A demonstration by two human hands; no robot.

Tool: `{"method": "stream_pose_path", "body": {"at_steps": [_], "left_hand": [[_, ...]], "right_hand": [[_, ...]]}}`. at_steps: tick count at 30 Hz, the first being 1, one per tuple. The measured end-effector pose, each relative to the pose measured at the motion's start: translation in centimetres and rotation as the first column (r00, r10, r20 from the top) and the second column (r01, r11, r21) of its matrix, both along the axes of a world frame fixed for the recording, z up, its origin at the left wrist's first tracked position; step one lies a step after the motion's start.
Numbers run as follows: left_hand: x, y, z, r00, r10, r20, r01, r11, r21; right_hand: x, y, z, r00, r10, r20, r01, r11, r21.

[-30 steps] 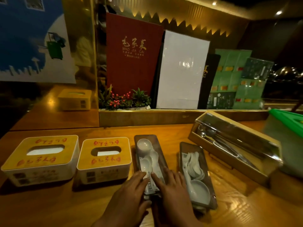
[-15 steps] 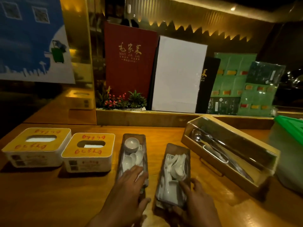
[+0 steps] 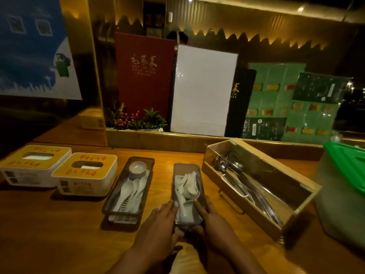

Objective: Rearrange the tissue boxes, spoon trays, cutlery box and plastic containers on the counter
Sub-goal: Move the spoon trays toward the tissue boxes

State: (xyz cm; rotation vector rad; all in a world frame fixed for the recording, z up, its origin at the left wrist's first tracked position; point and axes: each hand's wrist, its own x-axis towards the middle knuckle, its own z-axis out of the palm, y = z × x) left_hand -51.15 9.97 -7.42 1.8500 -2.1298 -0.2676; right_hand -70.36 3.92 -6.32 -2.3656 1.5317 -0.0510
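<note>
Two white tissue boxes with yellow tops stand at the left: the left tissue box [image 3: 33, 165] and the right tissue box [image 3: 87, 174], side by side. A dark spoon tray [image 3: 147, 165] with white spoons and a small cup lies beside them, untouched. The second spoon tray [image 3: 186, 169], also full of white spoons, lies in the middle. My left hand [image 3: 160, 224] presses its left side and my right hand [image 3: 212, 220] its right side, both at the near end. The wooden cutlery box [image 3: 256, 186] with metal ladles sits angled to the right.
A translucent plastic container with a green lid [image 3: 347, 165] stands at the far right. Menus [image 3: 203, 89] lean behind a raised ledge [image 3: 158, 139], with a small plant [image 3: 136, 120] at their foot. The wooden counter [image 3: 49, 224] extends left and near.
Both hands left the left spoon tray. My right hand went to the right tray first, then my left joined it. That tray now lies straighter, parallel to the counter's depth.
</note>
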Motion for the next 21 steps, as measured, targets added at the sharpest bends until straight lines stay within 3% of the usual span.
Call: {"method": "stream_pose_path", "body": {"at_steps": [11,18,21], "left_hand": [[-0.3,0.4,1.4,0.994,0.085,0.074,-0.084,0.996,-0.023],[-0.8,-1.5,3.7,0.976,0.167,0.144,-0.182,0.978,0.101],[-0.9,-3.1,5.1,0.973,0.211,0.098,-0.217,0.975,0.049]], "right_hand": [[0.3,-0.7,-2.0,0.997,0.021,0.073,-0.019,0.999,-0.028],[0.4,0.0,-0.2,0.991,0.071,0.11,-0.068,0.997,-0.03],[-2.8,0.7,1.9,0.972,-0.006,0.234,0.024,0.997,-0.075]]}}
